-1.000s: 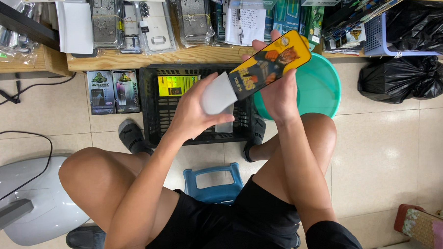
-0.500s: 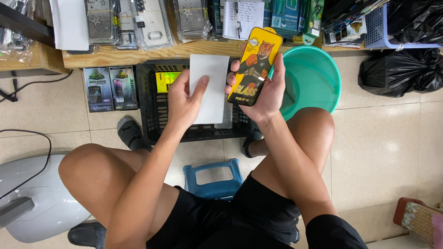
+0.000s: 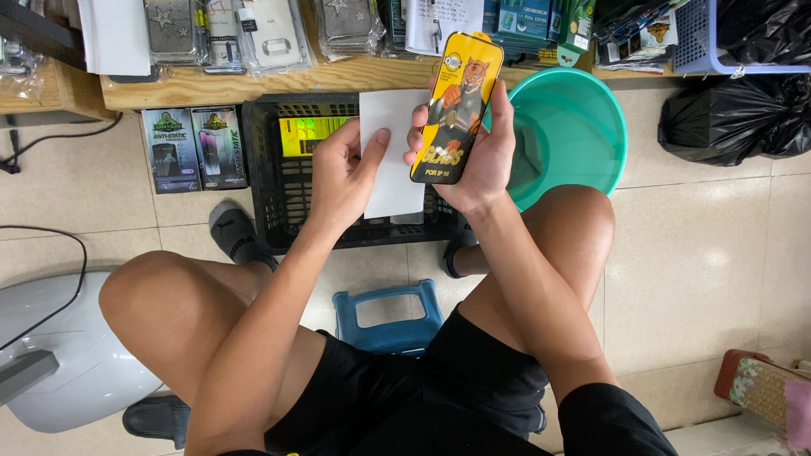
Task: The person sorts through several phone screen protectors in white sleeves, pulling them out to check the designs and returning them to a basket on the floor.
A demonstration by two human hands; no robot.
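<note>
Seated on a blue stool (image 3: 386, 313), a person gripped a yellow box (image 3: 456, 108) in the right hand (image 3: 480, 154) and pinched a white sleeve (image 3: 392, 156) in the left hand (image 3: 340, 172) above a black crate (image 3: 276, 196); the unpacking step seemingly calls for setting one piece down.

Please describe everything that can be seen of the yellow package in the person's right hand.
The yellow package is a flat, long, rectangular box with rounded corners, probably glossy card. Its front shows a cartoon tiger in a dark suit and a small round emblem near the top. The right hand holds it upright, front toward the camera, fingers around both long edges. It is above the black crate, beside the white sleeve in the left hand.
</note>
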